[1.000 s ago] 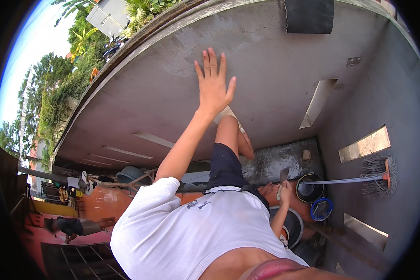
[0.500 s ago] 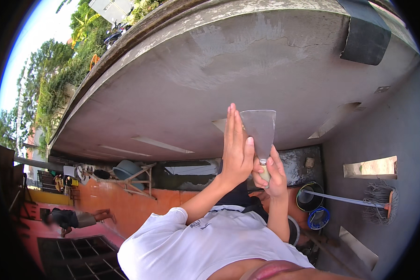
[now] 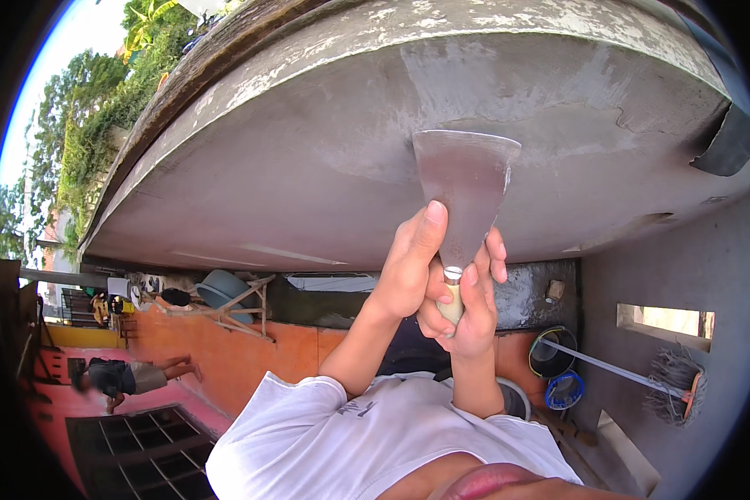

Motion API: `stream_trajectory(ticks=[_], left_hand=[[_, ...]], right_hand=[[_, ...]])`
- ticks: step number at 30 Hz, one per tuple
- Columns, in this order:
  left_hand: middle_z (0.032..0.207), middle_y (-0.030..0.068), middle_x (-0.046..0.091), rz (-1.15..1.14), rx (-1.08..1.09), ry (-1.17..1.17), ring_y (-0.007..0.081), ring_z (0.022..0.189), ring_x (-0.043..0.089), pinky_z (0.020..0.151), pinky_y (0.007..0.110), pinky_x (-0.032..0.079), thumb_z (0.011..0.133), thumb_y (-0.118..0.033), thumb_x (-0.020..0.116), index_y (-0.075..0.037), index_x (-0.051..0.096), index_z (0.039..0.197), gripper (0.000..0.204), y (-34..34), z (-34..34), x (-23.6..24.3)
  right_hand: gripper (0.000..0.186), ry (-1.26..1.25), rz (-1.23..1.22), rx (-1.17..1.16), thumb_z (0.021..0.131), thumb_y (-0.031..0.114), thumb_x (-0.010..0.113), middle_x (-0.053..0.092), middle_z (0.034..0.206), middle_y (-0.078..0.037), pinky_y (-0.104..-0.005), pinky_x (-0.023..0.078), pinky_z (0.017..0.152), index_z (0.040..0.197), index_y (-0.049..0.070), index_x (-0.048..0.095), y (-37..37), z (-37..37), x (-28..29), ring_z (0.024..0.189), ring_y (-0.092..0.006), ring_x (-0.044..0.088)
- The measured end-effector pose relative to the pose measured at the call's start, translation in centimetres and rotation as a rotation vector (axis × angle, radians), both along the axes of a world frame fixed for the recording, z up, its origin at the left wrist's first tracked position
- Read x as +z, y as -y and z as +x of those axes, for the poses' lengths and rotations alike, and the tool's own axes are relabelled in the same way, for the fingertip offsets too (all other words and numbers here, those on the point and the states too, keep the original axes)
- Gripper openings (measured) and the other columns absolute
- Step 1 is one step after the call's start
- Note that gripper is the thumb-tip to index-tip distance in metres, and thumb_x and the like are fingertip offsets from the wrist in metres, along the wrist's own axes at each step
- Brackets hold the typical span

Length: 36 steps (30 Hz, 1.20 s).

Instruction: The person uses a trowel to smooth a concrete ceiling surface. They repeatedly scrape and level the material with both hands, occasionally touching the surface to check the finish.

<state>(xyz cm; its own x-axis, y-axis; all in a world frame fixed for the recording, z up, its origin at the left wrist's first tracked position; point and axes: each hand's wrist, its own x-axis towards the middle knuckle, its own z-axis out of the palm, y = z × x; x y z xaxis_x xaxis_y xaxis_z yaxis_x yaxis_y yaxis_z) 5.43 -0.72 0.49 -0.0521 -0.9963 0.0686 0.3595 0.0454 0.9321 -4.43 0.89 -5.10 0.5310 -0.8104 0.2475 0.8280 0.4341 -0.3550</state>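
A putty knife [image 3: 467,179] with a wide, smudged metal blade and a pale short handle stands upright before me, blade up. My right hand [image 3: 472,312] has its fingers wrapped round the handle just below the metal collar. At the blade's left edge is my left hand [image 3: 410,262], its thumb lying against the front face. The left fingers pass behind the blade and are mostly hidden. Beyond the blade rises a grey plastered wall [image 3: 325,158] with patchy, lighter smears near its top.
A mop [image 3: 677,385] leans at the right near a black bucket [image 3: 552,351] and a blue bucket [image 3: 567,390]. At left, a grey basin [image 3: 225,293] rests by a wooden stand [image 3: 233,310]. Another person [image 3: 125,377] is farther left on the orange floor [image 3: 267,350].
The putty knife has risen nearer the wall's top in view. My left hand has gone from flat beside the blade to gripping its edge, thumb in front. My right hand still holds the handle.
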Motion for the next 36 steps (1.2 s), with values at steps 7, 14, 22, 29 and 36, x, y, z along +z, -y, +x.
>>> stream_trajectory(ticks=[7,14,22,29,36], left_hand=[[0.085,0.0083,0.056,0.052,0.071,-0.015,0.0176,0.075,0.055,0.067,0.032,0.049,0.109,-0.046,0.024,0.008,0.053,0.13,0.065,0.6,-1.3,2.9],[0.08,0.0081,0.053,-0.012,0.024,0.009,0.0195,0.071,0.056,0.065,0.033,0.048,0.108,-0.047,0.022,0.013,0.045,0.134,0.069,0.8,-1.4,3.9],[0.078,0.0085,0.052,-0.011,0.005,-0.043,0.0186,0.068,0.055,0.065,0.032,0.047,0.108,-0.047,0.023,0.013,0.045,0.134,0.069,0.8,-1.9,4.2],[0.081,0.0066,0.053,-0.009,-0.052,-0.107,0.0152,0.071,0.054,0.065,0.03,0.049,0.109,-0.045,0.024,0.008,0.05,0.134,0.064,0.4,-1.5,4.1],[0.077,0.0091,0.053,-0.025,-0.035,-0.131,0.0189,0.066,0.055,0.061,0.032,0.048,0.108,-0.047,0.026,0.014,0.046,0.132,0.068,1.2,-1.6,6.4]], right_hand=[[0.009,0.114,0.073,0.036,0.107,0.026,0.037,0.048,0.08,-0.01,-0.0214,0.03,0.026,0.115,0.023,0.033,1.1,-0.3,0.9,0.033,-0.0083,0.035],[0.004,0.074,0.052,-0.014,0.107,0.024,0.036,0.045,0.076,-0.01,-0.0214,0.03,0.025,0.109,0.025,0.032,1.0,-0.6,3.2,0.032,-0.009,0.033],[0.005,0.089,0.102,-0.012,0.107,0.021,0.035,0.045,0.077,-0.01,-0.0216,0.03,0.025,0.109,0.026,0.033,0.4,-1.2,3.4,0.032,-0.0087,0.033],[0.003,0.028,0.091,-0.049,0.108,0.025,0.035,0.045,0.077,-0.01,-0.0206,0.031,0.026,0.11,0.026,0.034,-0.1,-0.9,4.1,0.033,-0.0083,0.035],[0.001,0.027,0.038,-0.047,0.109,0.028,0.032,0.045,0.079,-0.009,-0.0202,0.031,0.026,0.109,0.027,0.032,0.5,-0.7,5.4,0.035,-0.0084,0.037]])
